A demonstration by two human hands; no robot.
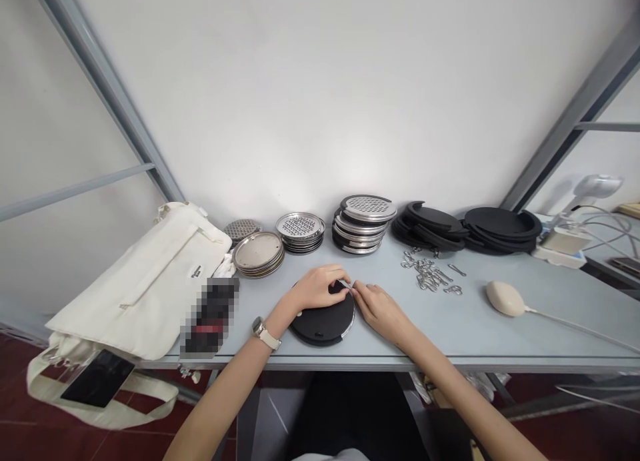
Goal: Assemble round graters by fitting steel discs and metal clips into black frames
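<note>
A round black disc (323, 321) with a metal rim lies flat on the grey table (450, 334) in front of me. My left hand (320, 286) rests on the disc's far edge, fingers curled and pinched on a small metal clip (346, 285). My right hand (379, 308) meets it from the right, fingertips pinched on the same clip at the disc's rim. A watch sits on my left wrist.
Stacks of perforated metal discs (361, 222) and plain metal plates (258, 253) stand along the wall, with black rings (465, 229) to the right. Loose metal clips (431, 274) lie nearby. A cream bag (145, 281), a beige corded device (505, 298) and a phone (97, 378) are also here.
</note>
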